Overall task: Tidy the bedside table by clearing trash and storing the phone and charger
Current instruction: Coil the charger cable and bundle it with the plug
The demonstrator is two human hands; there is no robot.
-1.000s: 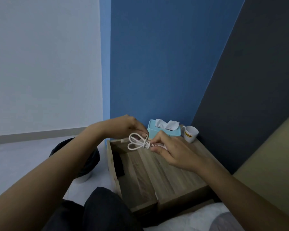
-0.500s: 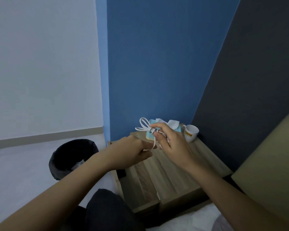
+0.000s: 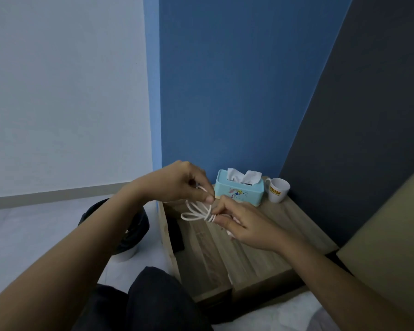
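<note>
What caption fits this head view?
Both hands, left and right, bundle a white cable above the bedside table.

Two hands, left hand (image 3: pixel 177 185) and right hand (image 3: pixel 246 225), share one white charger cable (image 3: pixel 196 212). On the one bedside table (image 3: pixel 261 249): one tissue box (image 3: pixel 239 191), one white mug (image 3: pixel 277 189). One black bin (image 3: pixel 132 232) stands left.

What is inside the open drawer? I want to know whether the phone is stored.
A dark flat object lies inside the drawer, possibly the phone; most of the interior is hidden.
</note>
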